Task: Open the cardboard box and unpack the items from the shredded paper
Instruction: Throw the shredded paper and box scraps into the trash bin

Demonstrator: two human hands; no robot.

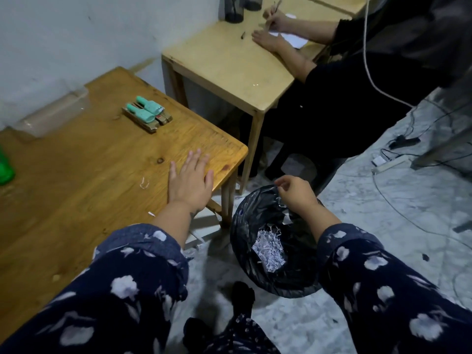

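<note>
My left hand [190,178] lies flat and open on the near right corner of the brown wooden table [84,175], fingers spread. My right hand [296,191] hovers over a bin lined with a black bag [245,213], fingers pinched at the bag's rim; whether it grips the plastic or a paper shred is unclear. White shredded paper [268,247] lies inside the bin. Unpacked items [146,113], two teal pieces on flat wooden blocks, rest at the table's far side. No cardboard box is in view.
A clear plastic container [51,113] stands against the wall and a green object [5,169] sits at the left edge. Another person writes at a lighter table [224,70] beyond. Cables and a power strip [390,164] lie on the marble floor at right.
</note>
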